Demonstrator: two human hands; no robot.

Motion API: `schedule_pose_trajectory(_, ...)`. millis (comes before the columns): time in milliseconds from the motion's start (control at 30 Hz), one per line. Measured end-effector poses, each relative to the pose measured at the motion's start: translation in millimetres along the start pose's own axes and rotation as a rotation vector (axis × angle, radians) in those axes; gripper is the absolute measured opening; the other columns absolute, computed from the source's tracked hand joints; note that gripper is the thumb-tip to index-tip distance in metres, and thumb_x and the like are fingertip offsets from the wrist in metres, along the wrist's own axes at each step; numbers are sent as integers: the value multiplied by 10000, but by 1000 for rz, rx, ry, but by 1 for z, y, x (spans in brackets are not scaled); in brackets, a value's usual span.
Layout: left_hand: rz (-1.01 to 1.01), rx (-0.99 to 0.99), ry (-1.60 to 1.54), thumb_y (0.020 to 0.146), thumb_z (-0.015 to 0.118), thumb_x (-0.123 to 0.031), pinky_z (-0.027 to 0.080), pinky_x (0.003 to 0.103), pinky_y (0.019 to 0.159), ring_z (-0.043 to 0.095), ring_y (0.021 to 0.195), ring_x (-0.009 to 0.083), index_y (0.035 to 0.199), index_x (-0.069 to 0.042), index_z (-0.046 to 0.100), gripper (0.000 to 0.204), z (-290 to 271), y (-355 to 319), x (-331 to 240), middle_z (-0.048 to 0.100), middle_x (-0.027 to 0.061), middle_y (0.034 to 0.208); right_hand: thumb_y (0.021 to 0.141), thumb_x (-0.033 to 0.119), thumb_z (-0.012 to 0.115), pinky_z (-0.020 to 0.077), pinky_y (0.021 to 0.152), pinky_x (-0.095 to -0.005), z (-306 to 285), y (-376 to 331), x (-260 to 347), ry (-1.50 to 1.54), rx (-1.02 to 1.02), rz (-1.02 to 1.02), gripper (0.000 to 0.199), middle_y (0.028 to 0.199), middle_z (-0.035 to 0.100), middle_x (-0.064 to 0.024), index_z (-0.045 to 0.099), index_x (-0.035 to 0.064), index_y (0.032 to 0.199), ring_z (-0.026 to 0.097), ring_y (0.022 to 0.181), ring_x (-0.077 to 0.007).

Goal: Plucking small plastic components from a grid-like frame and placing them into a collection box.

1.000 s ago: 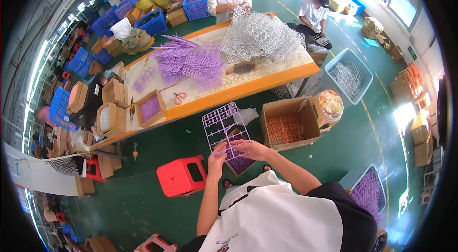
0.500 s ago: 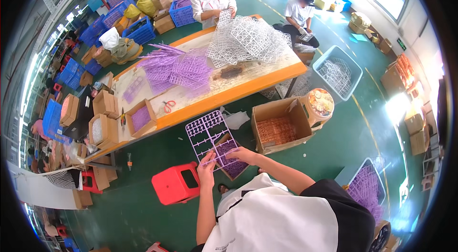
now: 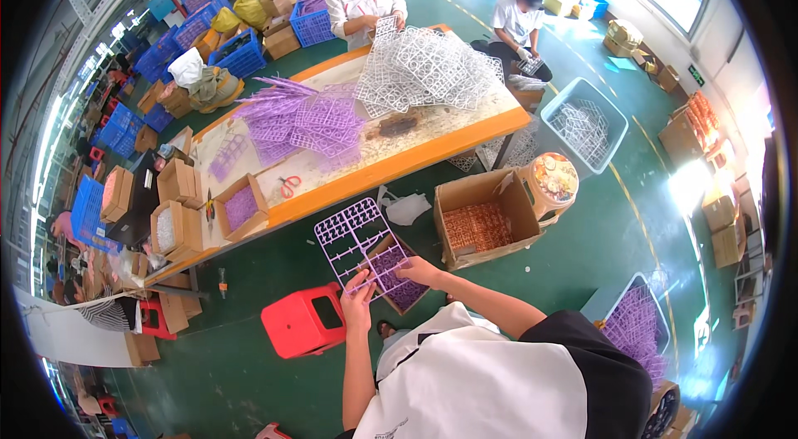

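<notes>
A purple plastic sprue frame (image 3: 349, 241) is held out in front of my body, tilted, with small dark-looking parts crowded in its far half. The near half shows mostly bare runners. My left hand (image 3: 357, 293) grips its near left corner between thumb and fingers. On the near right side, my right hand (image 3: 421, 271) is closed at the frame's edge; whether a small loose part is in its fingers is hidden. Under the frame, on the floor, stands a cardboard box (image 3: 405, 296) of small purple pieces.
Left of the box is a red stool (image 3: 293, 324). A cardboard carton (image 3: 465, 256) with orange frames stands right, beside a round stool (image 3: 553, 181). Ahead, a long table (image 3: 399, 127) bears purple frames (image 3: 303, 123) and white frames (image 3: 432, 69). Two people handle white frames beyond.
The sprue frame's far end has swung slightly left and down in my hands. Both hands stay close to it. The whole view has shifted a little.
</notes>
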State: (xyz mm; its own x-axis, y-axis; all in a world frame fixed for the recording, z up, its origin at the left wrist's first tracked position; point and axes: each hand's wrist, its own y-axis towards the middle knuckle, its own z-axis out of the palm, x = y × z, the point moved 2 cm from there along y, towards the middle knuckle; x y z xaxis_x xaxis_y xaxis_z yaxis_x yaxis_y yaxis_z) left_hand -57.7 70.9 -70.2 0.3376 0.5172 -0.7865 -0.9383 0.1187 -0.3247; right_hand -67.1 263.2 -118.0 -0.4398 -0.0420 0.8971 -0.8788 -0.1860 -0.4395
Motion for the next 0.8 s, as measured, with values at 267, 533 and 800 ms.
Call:
schedule_pose_trajectory(267,0,-17,-19,824,501,77,499,355,896,558,1082,279,1136,37,514,315,-2,-4,1,531,154,1208,764,203,615,451,793,-321,0,3,-5,-77,-33,-8,320,916,643,-120,622,-15,998,591,850,-198)
schedule_pose_trajectory(533,-1,-36,-46,821,478,85,495,367,900,559,1081,297,1141,34,511,325,-4,-7,4,535,153,1205,770,199,609,450,792,-318,0,0,1,-69,-12,9,309,909,644,-110,624,-9,997,587,847,-191)
schedule_pose_trajectory(800,-16,-70,-67,819,466,87,494,376,898,556,1083,306,1149,26,500,337,-5,-11,13,530,146,1209,777,207,605,453,788,-318,-3,1,-3,-77,-9,7,299,898,648,-112,627,-2,990,595,844,-191)
